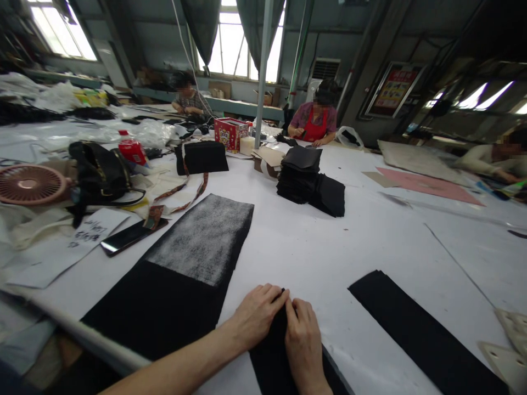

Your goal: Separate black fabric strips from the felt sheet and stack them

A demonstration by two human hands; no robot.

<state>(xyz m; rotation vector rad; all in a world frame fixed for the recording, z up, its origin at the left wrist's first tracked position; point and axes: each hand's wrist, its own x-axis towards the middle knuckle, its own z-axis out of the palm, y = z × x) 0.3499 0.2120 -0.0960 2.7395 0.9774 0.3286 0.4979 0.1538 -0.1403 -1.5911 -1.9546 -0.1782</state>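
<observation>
My left hand and my right hand meet at the near edge of a white work table. Both pinch the top end of a narrow black fabric piece that lies under them and runs toward me. A long black fabric strip with a grey, chalky upper half lies just left of my left hand. Another black strip lies flat to the right of my right hand.
A stack of folded black pieces sits mid-table. On the left are a phone, a black bag, a pink fan and papers. Three people sit working at the far and right sides. A pole rises from the table.
</observation>
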